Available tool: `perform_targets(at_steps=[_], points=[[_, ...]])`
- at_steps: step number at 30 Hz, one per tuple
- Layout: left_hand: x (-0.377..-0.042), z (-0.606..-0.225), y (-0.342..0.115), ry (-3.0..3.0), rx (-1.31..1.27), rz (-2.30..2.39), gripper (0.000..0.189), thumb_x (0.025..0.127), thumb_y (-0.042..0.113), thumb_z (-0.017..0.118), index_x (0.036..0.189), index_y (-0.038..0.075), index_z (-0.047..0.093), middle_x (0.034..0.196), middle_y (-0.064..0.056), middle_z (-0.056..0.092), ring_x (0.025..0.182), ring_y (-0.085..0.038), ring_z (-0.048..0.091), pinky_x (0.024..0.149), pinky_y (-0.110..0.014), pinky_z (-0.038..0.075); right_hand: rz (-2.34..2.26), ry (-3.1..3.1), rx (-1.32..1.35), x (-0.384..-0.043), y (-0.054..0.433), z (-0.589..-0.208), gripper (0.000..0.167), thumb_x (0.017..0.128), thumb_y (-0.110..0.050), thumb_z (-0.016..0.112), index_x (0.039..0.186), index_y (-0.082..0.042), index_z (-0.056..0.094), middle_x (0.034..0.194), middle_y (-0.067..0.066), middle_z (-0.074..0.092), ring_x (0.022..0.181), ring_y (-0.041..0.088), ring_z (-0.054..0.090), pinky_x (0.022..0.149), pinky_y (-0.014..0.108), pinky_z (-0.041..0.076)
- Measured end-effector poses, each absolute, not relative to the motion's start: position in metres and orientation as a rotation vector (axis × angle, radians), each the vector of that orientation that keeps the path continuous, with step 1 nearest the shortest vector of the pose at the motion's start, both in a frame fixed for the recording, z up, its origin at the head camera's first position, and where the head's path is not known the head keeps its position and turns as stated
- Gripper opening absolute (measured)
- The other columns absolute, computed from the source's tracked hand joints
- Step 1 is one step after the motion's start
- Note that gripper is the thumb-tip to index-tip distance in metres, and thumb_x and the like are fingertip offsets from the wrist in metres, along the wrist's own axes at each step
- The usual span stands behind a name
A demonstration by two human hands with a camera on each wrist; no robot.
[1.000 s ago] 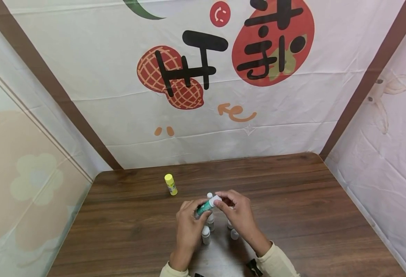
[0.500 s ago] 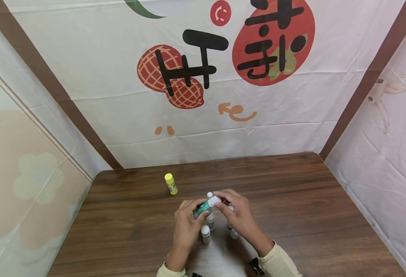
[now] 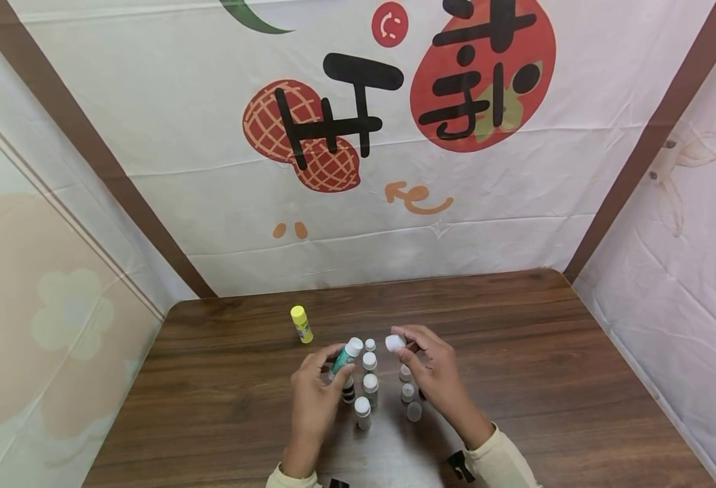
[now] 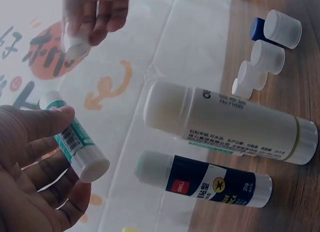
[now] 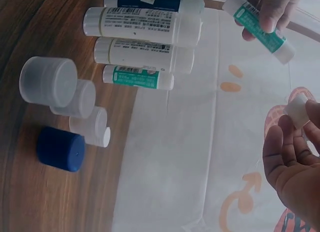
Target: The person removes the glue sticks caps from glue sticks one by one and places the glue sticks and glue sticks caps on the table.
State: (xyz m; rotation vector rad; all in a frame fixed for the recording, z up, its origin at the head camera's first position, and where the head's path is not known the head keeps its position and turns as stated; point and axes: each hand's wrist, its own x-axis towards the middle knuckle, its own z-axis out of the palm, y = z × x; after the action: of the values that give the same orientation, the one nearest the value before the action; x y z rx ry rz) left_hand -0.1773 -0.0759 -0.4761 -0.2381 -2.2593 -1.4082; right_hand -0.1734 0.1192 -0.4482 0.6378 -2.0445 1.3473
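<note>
Green stick: raised over the desk, leaning toward 1 o'clock, bare end uppermost; the slant probably keeps that end clear of the fingers.
Left hand: grips the green stick, thumb on one side and fingers on the other, which leaves both ends free.
Right hand: pinches the white cap between thumb and fingers, at 3 o'clock from the green stick.
White cap: off the stick, with a gap between the two; a small thing, so a fingertip hold seems to suit it.
Stick row: upright between the hands, running roughly from 6 to 12 o'clock, the little green stick at the 12 o'clock end; standing on their bases likely keeps the glue ends off the wood.
Navy stick: upright just beside the row, at about 8 o'clock.
Clear caps: in a line at 3 o'clock from the row, apart from the sticks, perhaps to keep the two kinds separate.
Blue cap: beside the clear caps, at 3 o'clock, largely hidden by the right hand in the head view.
Yellow stick: upright at 10 o'clock, well apart, its cap apparently on.
</note>
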Motion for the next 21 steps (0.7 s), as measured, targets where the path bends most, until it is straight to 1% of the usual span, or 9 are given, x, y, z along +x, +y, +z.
perform_targets(at_steps=[3,7,9,12,16,21], points=[[-0.177,-0.476,-0.079,-2.250,-0.216,-1.460,0.032,0.073,0.000,0.082,0.102,0.004,0.070,0.092,-0.003,0.070,0.083,-0.013,0.062,0.073,-0.035,0.053,1.341,-2.053,0.612,-0.170,0.120,-0.443,0.034,0.073,0.016,0.072,0.106,0.010,0.066,0.098,0.021,0.067,0.071,0.027,0.062,0.066,0.025,0.052],[-0.177,-0.478,-0.081,-2.230,-0.177,-1.526,0.031,0.075,-0.001,0.080,0.103,0.003,0.067,0.092,-0.004,0.069,0.082,-0.014,0.063,0.073,-0.033,0.053,1.371,-2.065,0.540,-0.174,0.126,-0.458,0.035,0.074,0.013,0.074,0.107,0.007,0.067,0.097,0.016,0.068,0.072,0.023,0.063,0.064,0.030,0.053],[-0.177,-0.479,-0.082,-2.217,-0.159,-1.550,0.031,0.075,-0.002,0.079,0.103,0.003,0.066,0.092,-0.004,0.070,0.082,-0.014,0.064,0.073,-0.031,0.053,1.391,-2.080,0.479,-0.178,0.130,-0.469,0.034,0.074,0.009,0.076,0.107,0.003,0.067,0.095,0.012,0.069,0.073,0.020,0.063,0.063,0.030,0.054],[-0.176,-0.481,-0.084,-2.201,-0.137,-1.573,0.032,0.074,-0.004,0.079,0.103,0.002,0.065,0.092,-0.005,0.070,0.083,-0.016,0.064,0.071,-0.030,0.053,1.422,-2.103,0.393,-0.181,0.136,-0.481,0.031,0.074,0.006,0.078,0.103,0.003,0.068,0.092,0.007,0.070,0.073,0.016,0.062,0.063,0.028,0.053],[-0.175,-0.482,-0.086,-2.184,-0.113,-1.605,0.033,0.073,-0.006,0.078,0.102,0.001,0.064,0.093,-0.007,0.070,0.082,-0.016,0.064,0.071,-0.030,0.054,1.426,-2.128,0.324,-0.182,0.143,-0.489,0.029,0.073,0.004,0.080,0.099,0.003,0.069,0.086,0.005,0.069,0.071,0.013,0.062,0.063,0.026,0.054],[-0.173,-0.485,-0.088,-2.155,-0.114,-1.627,0.032,0.072,-0.009,0.077,0.100,0.001,0.065,0.091,-0.007,0.070,0.080,-0.016,0.064,0.070,-0.029,0.054,1.378,-2.189,0.260,-0.182,0.149,-0.493,0.028,0.073,0.002,0.081,0.099,0.000,0.071,0.085,0.003,0.068,0.070,0.012,0.062,0.063,0.029,0.055]])
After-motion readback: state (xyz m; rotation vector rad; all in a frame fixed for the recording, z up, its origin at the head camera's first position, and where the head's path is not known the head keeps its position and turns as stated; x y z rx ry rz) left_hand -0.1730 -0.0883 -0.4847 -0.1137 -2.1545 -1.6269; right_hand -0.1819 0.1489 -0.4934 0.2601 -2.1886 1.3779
